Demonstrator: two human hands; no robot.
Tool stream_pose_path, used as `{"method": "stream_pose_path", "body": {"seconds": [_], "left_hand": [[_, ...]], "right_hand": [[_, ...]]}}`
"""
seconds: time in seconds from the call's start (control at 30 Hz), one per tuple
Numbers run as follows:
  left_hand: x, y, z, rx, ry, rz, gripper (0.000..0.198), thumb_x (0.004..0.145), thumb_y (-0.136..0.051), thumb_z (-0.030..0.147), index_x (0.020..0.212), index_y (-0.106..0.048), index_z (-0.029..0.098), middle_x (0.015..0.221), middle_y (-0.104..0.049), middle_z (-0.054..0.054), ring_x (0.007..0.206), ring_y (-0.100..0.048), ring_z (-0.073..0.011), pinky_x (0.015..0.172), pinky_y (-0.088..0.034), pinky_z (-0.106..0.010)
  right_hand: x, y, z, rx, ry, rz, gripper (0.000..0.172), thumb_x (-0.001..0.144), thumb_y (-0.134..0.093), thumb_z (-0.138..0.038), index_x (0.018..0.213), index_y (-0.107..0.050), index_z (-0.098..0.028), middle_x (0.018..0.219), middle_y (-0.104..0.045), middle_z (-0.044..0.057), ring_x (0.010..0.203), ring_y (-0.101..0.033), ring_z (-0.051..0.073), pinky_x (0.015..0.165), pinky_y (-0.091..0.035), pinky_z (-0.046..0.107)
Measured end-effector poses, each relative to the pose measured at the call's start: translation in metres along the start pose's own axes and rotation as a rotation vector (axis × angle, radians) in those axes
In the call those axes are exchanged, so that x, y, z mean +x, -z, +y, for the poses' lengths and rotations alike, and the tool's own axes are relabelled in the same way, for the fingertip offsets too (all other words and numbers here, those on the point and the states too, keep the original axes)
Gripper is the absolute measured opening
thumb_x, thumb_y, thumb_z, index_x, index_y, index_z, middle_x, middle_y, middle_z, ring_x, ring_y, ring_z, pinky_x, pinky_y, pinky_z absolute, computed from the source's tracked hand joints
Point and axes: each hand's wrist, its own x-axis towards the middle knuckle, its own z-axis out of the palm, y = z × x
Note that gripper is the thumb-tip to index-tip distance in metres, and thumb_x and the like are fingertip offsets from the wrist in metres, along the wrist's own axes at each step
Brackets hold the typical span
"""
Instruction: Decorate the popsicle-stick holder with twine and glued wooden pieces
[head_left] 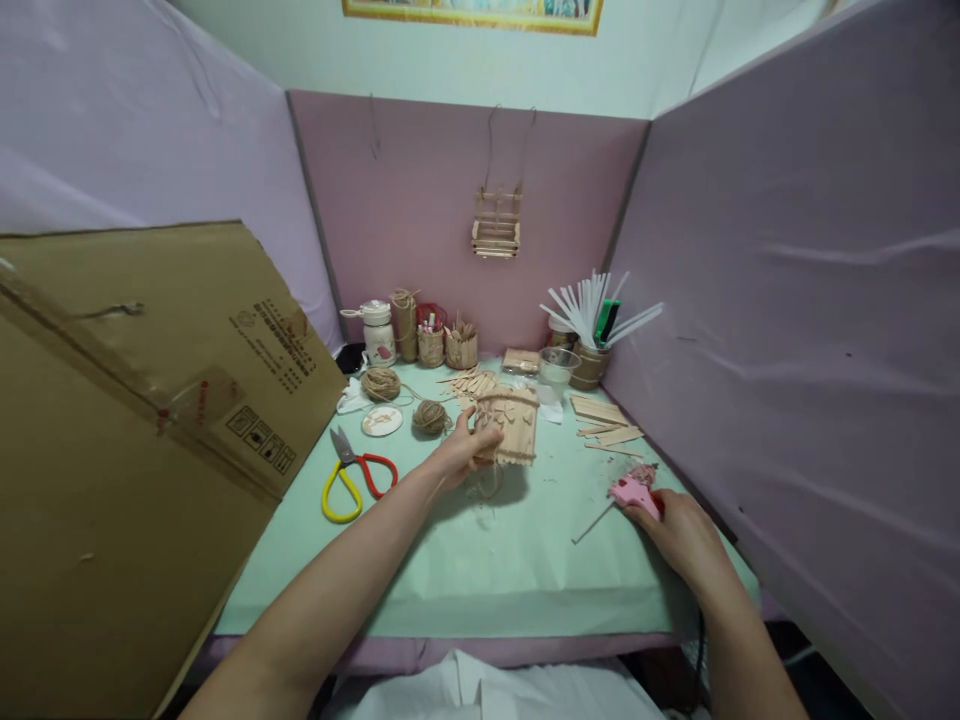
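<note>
In the head view my left hand (459, 448) grips a small wooden stick panel (519, 432) by its left edge, above the middle of the table. Rope trim runs along the panel's top, and small shapes are fixed to its front. A thin pale string loop (487, 485) hangs below it. At the right, my right hand (679, 530) is closed round a pink glue gun (636, 494), close to the tabletop. A white glue stick (592, 524) points down and left from the gun. Part of the gun's handle is hidden by my fingers.
Scissors (346, 465) with red and yellow handles lie left, near twine balls (430, 417) and a white dish (382, 421). Wooden sticks (600, 410) lie right. Behind stand pots and a holder (589, 368) of white glue sticks. A large cardboard sheet (150, 400) leans in from the left.
</note>
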Motion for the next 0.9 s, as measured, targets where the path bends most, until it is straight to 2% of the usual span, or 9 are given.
{"method": "stream_pose_path", "body": {"seconds": [0.13, 0.23, 0.43, 0.67, 0.9], "left_hand": [[0.003, 0.001, -0.003, -0.035, -0.008, -0.002, 0.105, 0.062, -0.082, 0.022, 0.149, -0.022, 0.027, 0.131, -0.058, -0.016, 0.087, -0.066, -0.0189, 0.071, -0.052, -0.028], [0.002, 0.0, -0.002, -0.03, -0.004, 0.005, 0.107, 0.062, -0.081, 0.022, 0.149, -0.02, 0.026, 0.134, -0.056, -0.017, 0.091, -0.066, -0.0208, 0.071, -0.052, -0.029], [0.0, -0.005, -0.005, 0.02, -0.028, 0.029, 0.109, 0.064, -0.08, 0.022, 0.151, -0.014, 0.026, 0.138, -0.053, -0.018, 0.102, -0.065, -0.0241, 0.069, -0.051, -0.027], [-0.004, -0.012, -0.009, 0.034, -0.056, 0.043, 0.116, 0.061, -0.083, 0.023, 0.152, -0.012, 0.026, 0.142, -0.05, -0.018, 0.116, -0.06, -0.027, 0.08, -0.053, -0.031], [-0.008, -0.015, -0.008, 0.066, -0.076, 0.052, 0.109, 0.064, -0.08, 0.02, 0.151, -0.015, 0.024, 0.141, -0.051, -0.019, 0.116, -0.06, -0.0275, 0.084, -0.053, -0.033]], "right_hand": [[-0.006, 0.013, -0.008, 0.348, 0.002, 0.014, 0.043, 0.073, -0.054, -0.054, 0.089, -0.069, -0.017, 0.089, -0.073, 0.014, 0.082, -0.066, 0.03, 0.071, -0.047, 0.036], [-0.017, 0.023, -0.023, 0.654, 0.011, 0.073, 0.052, 0.074, -0.056, -0.061, 0.099, -0.07, -0.018, 0.096, -0.074, 0.01, 0.085, -0.066, 0.026, 0.073, -0.049, 0.033], [-0.045, 0.024, -0.071, 1.073, -0.008, 0.083, 0.064, 0.075, -0.055, -0.074, 0.096, -0.072, -0.016, 0.099, -0.071, 0.013, 0.072, -0.058, 0.018, 0.056, -0.048, 0.027], [-0.054, 0.013, -0.113, 1.118, 0.023, 0.016, 0.07, 0.077, -0.05, -0.078, 0.098, -0.072, -0.015, 0.091, -0.07, 0.012, 0.067, -0.054, 0.016, 0.053, -0.044, 0.025], [-0.053, 0.005, -0.12, 1.041, 0.067, 0.037, 0.071, 0.081, -0.044, -0.077, 0.099, -0.071, -0.013, 0.08, -0.066, 0.009, 0.063, -0.049, 0.017, 0.053, -0.041, 0.027]]}}
